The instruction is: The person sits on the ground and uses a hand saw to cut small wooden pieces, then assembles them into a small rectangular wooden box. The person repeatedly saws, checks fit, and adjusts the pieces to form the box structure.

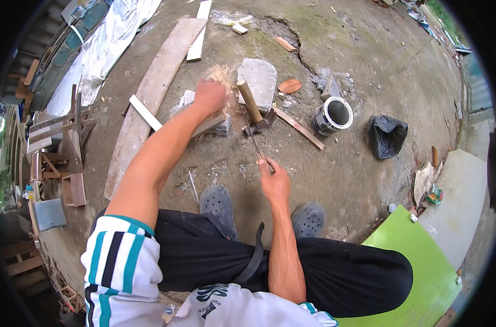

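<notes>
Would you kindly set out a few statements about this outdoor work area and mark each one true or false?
1. The right hand holds a thin tool. True.
2. The metal can stands to the right of the hammer. True.
3. The right hand grips the hammer. False: neither of the hands holds it.
4. An orange-brown leaf lies to the right of the pale slab. True.
5. The leaf is inside the can. False: it lies on the ground.

Room between can [324, 123] and bag [388, 137], hammer [250, 102] perhaps obstructive near left hand [211, 96]
</notes>
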### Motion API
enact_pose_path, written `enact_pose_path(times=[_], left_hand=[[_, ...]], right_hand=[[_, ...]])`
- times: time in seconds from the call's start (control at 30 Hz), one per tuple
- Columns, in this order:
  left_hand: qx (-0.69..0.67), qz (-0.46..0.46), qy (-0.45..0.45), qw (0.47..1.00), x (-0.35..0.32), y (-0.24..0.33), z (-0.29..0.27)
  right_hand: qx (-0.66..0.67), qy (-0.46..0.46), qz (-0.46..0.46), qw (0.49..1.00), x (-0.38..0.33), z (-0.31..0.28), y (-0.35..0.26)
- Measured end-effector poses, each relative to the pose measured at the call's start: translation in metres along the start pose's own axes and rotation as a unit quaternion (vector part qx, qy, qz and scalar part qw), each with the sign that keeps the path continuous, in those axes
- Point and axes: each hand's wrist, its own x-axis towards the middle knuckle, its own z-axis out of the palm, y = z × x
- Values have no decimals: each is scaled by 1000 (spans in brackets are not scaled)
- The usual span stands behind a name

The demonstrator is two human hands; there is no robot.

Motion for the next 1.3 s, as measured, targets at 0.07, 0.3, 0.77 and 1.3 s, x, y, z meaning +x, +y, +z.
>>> enact_pose_path(times=[0.07,0.3,0.77,1.3], left_hand=[[-29,-56,13,998,0,-12,5],[-144,-183,-110,966,1,21,7],[-141,-212,-84,963,10,34,27],[118,185,-91,971,4,-5,19]], right_hand=[[4,-6,2,1000,0,3,0],[-6,14,19,1000,2,7,2],[-2,-10,42,999,6,0,0],[-1,-15,36,999,1,-5,-2]])
